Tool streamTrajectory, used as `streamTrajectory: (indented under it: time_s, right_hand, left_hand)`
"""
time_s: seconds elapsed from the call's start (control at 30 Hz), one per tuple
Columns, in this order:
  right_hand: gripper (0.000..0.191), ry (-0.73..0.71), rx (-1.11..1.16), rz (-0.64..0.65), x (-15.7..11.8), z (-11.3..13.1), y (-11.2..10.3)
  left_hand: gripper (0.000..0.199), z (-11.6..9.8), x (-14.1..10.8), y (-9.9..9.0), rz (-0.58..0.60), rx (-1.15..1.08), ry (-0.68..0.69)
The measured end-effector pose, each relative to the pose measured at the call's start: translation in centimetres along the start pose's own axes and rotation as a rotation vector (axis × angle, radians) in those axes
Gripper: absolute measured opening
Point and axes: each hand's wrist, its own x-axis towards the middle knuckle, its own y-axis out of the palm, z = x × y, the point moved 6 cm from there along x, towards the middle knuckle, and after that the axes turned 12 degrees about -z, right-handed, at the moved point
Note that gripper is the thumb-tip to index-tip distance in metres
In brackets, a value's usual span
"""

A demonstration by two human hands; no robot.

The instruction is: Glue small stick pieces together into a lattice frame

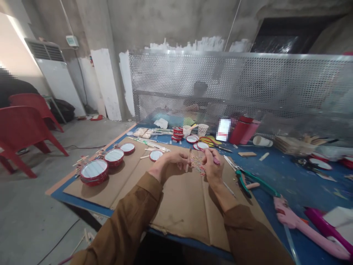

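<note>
My left hand is closed, pinching a flat wooden craft stick held roughly upright over the cardboard sheet. My right hand is closed around a slim purple-handled tool; its tip is hidden, so its kind cannot be told. Between the two hands lies a heap of small coloured sticks. A round red-rimmed piece with a white face rests beyond my left wrist. Green-handled pliers lie to the right of my right hand.
Several red-rimmed drum-like rounds stand along the left edge. A pink glue gun lies at the right. Scissors, paper cups, a lit phone and a red bottle stand at the back before a perforated metal screen.
</note>
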Motion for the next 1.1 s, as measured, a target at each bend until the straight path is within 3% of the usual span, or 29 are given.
streamTrajectory:
  time_s: [0.33, 0.6, 0.83, 1.1]
  right_hand:
    - [0.038, -0.116, -0.027, 0.183, -1.0, -0.9, 0.8]
    - [0.026, 0.006, 0.032, 0.157, -1.5, -0.5, 0.9]
    - [0.018, -0.148, -0.059, 0.276, -1.9, -1.1, 1.8]
    - [0.021, -0.141, -0.056, 0.273, -1.9, -1.0, 1.7]
  left_hand:
    - [0.037, 0.4, 0.8, 0.5, 0.046, -0.037, -0.01]
    - [0.041, 0.2, 0.4, 0.4, 0.0, -0.096, -0.005]
    - [0.047, -0.4, 0.0, 0.5, 0.037, -0.136, -0.001]
    - [0.042, -0.6, -0.1, 0.5, 0.041, -0.109, -0.011]
